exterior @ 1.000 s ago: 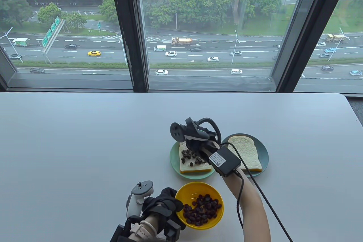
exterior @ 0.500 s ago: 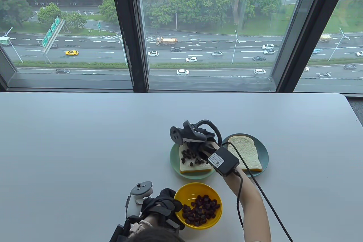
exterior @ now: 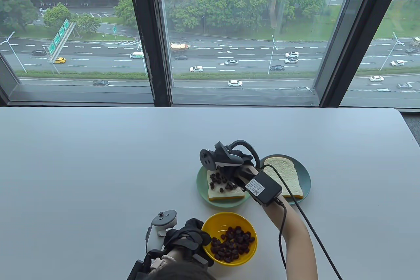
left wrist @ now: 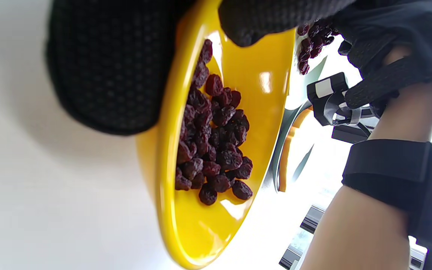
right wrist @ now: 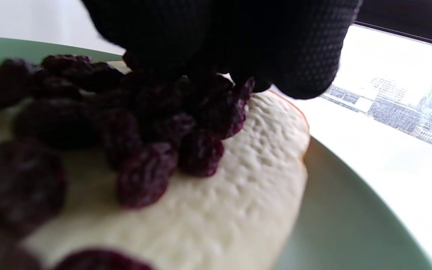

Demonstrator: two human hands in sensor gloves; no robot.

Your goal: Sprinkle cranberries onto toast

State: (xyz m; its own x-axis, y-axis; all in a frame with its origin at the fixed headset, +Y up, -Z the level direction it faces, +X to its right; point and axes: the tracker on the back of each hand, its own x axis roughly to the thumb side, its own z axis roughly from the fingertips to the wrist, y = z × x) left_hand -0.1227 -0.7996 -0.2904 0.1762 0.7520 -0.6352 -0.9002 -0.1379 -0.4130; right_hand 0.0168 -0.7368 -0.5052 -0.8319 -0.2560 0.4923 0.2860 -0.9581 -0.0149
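Observation:
A yellow bowl (exterior: 229,217) of dark cranberries (exterior: 231,244) stands at the table's near edge. My left hand (exterior: 200,239) grips its left rim, with the thumb (left wrist: 261,18) inside and the fingers (left wrist: 103,75) outside. A slice of toast (exterior: 226,193) with a cluster of cranberries (exterior: 219,181) lies on a green plate (exterior: 200,184). My right hand (exterior: 229,174) hovers low over this toast. In the right wrist view its bunched fingertips (right wrist: 238,41) pinch cranberries (right wrist: 186,123) at the top of the pile on the toast (right wrist: 238,202).
A second, plain slice of toast (exterior: 285,176) lies on another green plate (exterior: 306,178) just right of the first. My right forearm and its cable (exterior: 308,224) cross above the bowl's right side. The window ledge runs along the table's far edge.
My right hand and wrist have shifted slightly right over the toast. My left hand keeps its grip on the bowl, which has not moved.

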